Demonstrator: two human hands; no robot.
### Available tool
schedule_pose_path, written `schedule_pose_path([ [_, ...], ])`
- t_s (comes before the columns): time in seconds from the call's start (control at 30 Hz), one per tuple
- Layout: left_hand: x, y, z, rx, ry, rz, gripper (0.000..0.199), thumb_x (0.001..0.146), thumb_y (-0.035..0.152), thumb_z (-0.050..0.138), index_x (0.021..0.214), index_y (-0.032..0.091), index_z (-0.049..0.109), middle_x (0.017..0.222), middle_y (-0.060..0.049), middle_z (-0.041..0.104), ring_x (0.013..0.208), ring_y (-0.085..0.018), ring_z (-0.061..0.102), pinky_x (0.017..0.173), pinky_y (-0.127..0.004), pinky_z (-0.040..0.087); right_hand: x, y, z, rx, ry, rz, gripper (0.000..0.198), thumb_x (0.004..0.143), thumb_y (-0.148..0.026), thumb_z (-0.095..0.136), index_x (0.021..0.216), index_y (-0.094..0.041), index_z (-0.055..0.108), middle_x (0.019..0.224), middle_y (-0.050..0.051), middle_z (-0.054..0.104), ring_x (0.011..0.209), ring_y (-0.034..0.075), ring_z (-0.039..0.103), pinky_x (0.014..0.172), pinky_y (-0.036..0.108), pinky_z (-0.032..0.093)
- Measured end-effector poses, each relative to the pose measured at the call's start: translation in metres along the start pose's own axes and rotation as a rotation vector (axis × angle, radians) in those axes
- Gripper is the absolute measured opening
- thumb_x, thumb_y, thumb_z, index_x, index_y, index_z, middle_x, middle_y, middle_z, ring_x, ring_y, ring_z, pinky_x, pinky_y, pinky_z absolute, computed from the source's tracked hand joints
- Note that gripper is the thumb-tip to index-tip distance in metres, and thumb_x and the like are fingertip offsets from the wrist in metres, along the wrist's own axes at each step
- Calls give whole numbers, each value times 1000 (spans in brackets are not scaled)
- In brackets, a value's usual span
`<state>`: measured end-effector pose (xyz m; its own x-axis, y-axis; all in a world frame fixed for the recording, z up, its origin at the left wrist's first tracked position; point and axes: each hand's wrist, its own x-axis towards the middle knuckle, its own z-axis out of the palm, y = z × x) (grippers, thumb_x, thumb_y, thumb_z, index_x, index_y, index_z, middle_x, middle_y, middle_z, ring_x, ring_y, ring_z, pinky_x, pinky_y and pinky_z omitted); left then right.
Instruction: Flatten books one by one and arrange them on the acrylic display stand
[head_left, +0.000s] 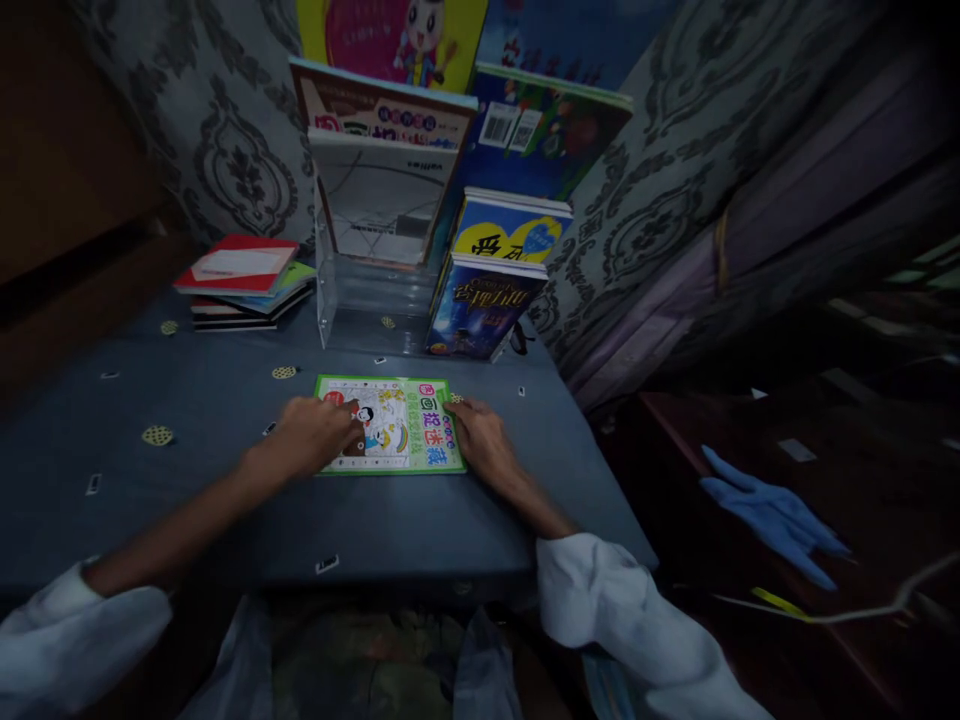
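A green-bordered children's book (386, 425) with a cartoon cover lies turned sideways near the middle of the table. My left hand (315, 432) closes around its left edge, fingers over the cover. At the opposite edge, my right hand (484, 435) grips the book, with fingertips near its upper right corner. Just beyond the book stands a clear acrylic rack (367, 300). In its front right slot are dark blue books (484, 310), with yellow-and-blue books (514, 228) behind them. A grey-white booklet (382, 200) leans in the left side.
A stack of books with a red one (240, 265) on top sits left of the rack. The grey tablecloth (225, 520) carries small printed patterns. On a dark reddish surface to the right lie a blue glove (772, 515) and a pale cable (855, 615). A purple curtain (675, 290) hangs behind.
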<state>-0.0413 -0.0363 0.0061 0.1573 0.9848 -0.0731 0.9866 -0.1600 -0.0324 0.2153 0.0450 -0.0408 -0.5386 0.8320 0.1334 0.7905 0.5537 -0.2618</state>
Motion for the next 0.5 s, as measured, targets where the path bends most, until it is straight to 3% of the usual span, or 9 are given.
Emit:
schedule_pose_path([
  [0.13, 23, -3, 3, 30, 133, 56, 35, 95, 36, 59, 122, 14, 63, 122, -18, 65, 116, -34, 61, 91, -42, 49, -15, -12, 14, -27, 128, -24, 35, 98, -22, 43, 125, -15, 65, 123, 16, 68, 110, 29, 65, 99, 46, 51],
  [0.27, 42, -1, 11, -62, 69, 75, 44, 95, 37, 57, 133, 16, 57, 131, -18, 61, 121, -35, 59, 99, -46, 46, -39, -18, 65, -124, 290, -26, 46, 95, -25, 47, 141, -19, 55, 144, 18, 57, 128, 37, 57, 99, 57, 52],
  [0.4, 52, 2, 14, -119, 68, 62, 45, 93, 38, 58, 133, 15, 58, 134, -20, 59, 126, -38, 55, 102, -51, 44, -56, -17, 114, -124, 422, -42, 79, 91, -22, 52, 161, -29, 15, 155, 13, 44, 139, 41, 45, 103, 64, 48],
  [0.5, 56, 0, 15, -151, 74, 37, 48, 89, 42, 62, 128, 14, 60, 135, -21, 57, 130, -39, 51, 104, -51, 42, -67, -23, 123, -144, 395, -108, 98, 90, -18, 56, 158, -37, -11, 153, 10, 45, 135, 40, 49, 100, 66, 50],
])
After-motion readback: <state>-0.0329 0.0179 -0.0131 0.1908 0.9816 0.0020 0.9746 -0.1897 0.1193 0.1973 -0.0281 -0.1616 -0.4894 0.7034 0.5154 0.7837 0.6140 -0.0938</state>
